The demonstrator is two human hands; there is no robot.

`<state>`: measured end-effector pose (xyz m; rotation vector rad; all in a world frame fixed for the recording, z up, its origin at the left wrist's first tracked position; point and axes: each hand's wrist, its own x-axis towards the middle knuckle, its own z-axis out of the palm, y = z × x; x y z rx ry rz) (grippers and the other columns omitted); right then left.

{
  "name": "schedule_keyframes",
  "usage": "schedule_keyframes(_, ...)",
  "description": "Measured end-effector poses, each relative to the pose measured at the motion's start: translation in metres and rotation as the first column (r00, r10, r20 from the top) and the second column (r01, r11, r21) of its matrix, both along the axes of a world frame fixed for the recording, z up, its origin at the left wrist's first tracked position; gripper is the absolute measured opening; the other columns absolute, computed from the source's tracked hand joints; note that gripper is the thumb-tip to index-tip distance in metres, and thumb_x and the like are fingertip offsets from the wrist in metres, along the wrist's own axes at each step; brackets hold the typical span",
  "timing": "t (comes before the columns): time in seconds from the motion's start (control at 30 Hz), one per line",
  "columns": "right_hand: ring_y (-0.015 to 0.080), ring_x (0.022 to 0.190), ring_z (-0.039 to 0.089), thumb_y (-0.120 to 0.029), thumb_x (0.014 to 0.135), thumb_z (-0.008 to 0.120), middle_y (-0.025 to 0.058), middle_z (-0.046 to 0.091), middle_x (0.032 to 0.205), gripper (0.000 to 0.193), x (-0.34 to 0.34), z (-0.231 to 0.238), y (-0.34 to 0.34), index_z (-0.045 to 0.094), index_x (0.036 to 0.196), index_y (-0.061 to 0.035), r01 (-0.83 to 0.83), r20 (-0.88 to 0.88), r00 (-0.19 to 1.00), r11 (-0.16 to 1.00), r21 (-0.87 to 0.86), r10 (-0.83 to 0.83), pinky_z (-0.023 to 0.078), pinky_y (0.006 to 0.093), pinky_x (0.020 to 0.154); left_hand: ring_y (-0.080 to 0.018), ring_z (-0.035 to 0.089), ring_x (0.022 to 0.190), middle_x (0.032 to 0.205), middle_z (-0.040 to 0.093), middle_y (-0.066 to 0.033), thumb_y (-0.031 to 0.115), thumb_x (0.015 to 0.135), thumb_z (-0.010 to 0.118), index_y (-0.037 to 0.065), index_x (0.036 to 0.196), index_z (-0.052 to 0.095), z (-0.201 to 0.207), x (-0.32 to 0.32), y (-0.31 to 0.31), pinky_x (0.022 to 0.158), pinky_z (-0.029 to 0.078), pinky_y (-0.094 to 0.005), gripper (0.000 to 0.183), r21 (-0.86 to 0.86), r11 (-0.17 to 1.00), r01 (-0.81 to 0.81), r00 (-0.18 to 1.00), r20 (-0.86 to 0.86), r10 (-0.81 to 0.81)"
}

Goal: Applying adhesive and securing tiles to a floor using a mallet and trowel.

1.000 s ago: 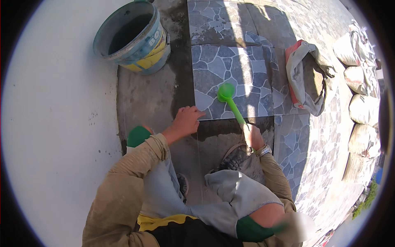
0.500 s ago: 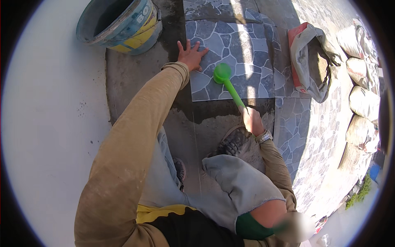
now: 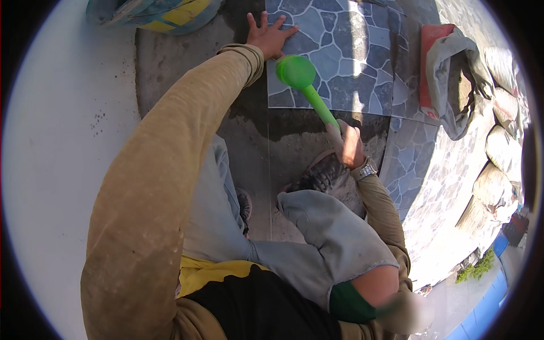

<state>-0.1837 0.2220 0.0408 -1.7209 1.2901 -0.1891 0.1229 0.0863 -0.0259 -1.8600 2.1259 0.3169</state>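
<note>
My left hand (image 3: pixel 267 38) is open, fingers spread, at the left edge of a grey-blue floor tile (image 3: pixel 372 61) with a broken-stone pattern and pale joint lines. In my right hand (image 3: pixel 347 145) is the handle of a green mallet (image 3: pixel 296 72). Its round head is over the tile's left part, close to my left wrist. From this angle I cannot tell whether the head touches the surface. The tile's near edge borders a bare strip of floor (image 3: pixel 317 126), dark with damp.
A blue-green bucket (image 3: pixel 187 17) with yellow marking stands at the upper left beside a white wall (image 3: pixel 62 141). An opened sack (image 3: pixel 447 73) stands right of the tile. Several filled sacks (image 3: pixel 501 144) line the far right. My shoe (image 3: pixel 326 173) rests on the bare floor.
The view has shifted, so bucket and tile sit higher. The mallet head has moved left across the tile toward my left hand and looks larger, apparently raised. My left hand stays spread.
</note>
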Motion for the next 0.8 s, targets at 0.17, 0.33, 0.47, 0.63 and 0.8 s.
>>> schedule_keyframes(0.17, 0.0438, 0.066, 0.062, -0.028, 0.096, 0.06, 0.0205, 0.06, 0.068, 0.03, -0.016, 0.004, 0.005, 0.058, 0.083, -0.0004, -0.128, 0.032, 0.991, 0.984, -0.124, 0.133, 0.048, 0.0485, 0.058, -0.0489, 0.012, 0.151, 0.168, 0.018, -0.0015, 0.043, 0.076, 0.083, 0.046, 0.157, 0.024, 0.0, -0.02, -0.009, 0.112, 0.009, -0.0787, 0.1, 0.01, 1.0, 0.03, 0.999, -0.015, -0.03)
schedule_keyframes(0.33, 0.038, 0.058, 0.062, -0.017, 0.09, 0.065, 0.0153, 0.06, 0.076, 0.022, -0.026, -0.036, 0.006, 0.064, 0.108, -0.0053, -0.328, -0.043, 0.929, 0.765, -0.554, 0.368, 0.049, 0.0486, 0.052, -0.0504, 0.014, 0.151, 0.169, 0.016, -0.002, 0.044, 0.074, 0.084, 0.048, 0.157, 0.021, 0.007, 0.002, -0.011, 0.111, 0.011, -0.0797, 0.105, 0.098, 0.995, -0.013, 0.998, 0.059, 0.007)
schedule_keyframes(0.47, 0.0453, 0.067, 0.063, -0.045, 0.097, 0.058, 0.0232, 0.063, 0.067, 0.048, -0.034, -0.022, 0.005, 0.063, 0.082, -0.0004, 0.005, 0.005, 1.0, 0.993, -0.12, -0.004, 0.049, 0.0504, 0.062, -0.0497, 0.013, 0.151, 0.169, 0.016, -0.0058, 0.047, 0.072, 0.085, 0.047, 0.157, 0.022, 0.013, -0.015, -0.013, 0.112, 0.01, -0.0787, 0.106, 0.068, 0.998, 0.003, 0.999, 0.035, -0.006)
schedule_keyframes(0.63, 0.0454, 0.071, 0.064, -0.042, 0.097, 0.061, 0.0243, 0.064, 0.072, 0.043, -0.053, -0.041, 0.0, 0.066, 0.088, -0.0003, 0.164, -0.033, 0.986, 0.985, -0.055, -0.166, 0.049, 0.0533, 0.063, -0.0462, 0.014, 0.152, 0.168, 0.017, -0.0093, 0.05, 0.071, 0.084, 0.047, 0.157, 0.022, 0.035, -0.027, -0.016, 0.114, 0.01, -0.0764, 0.106, 0.14, 0.99, 0.009, 0.996, 0.081, -0.021)
schedule_keyframes(0.8, 0.0427, 0.072, 0.064, -0.028, 0.101, 0.057, 0.022, 0.063, 0.073, 0.031, -0.055, -0.034, -0.003, 0.064, 0.09, -0.0003, 0.073, -0.067, 0.994, 0.987, -0.143, -0.084, 0.048, 0.0522, 0.059, -0.0457, 0.019, 0.151, 0.167, 0.023, -0.0085, 0.04, 0.078, 0.082, 0.041, 0.157, 0.027, 0.028, -0.02, -0.025, 0.114, 0.01, -0.0764, 0.096, 0.13, 0.988, 0.085, 0.99, 0.102, -0.098)
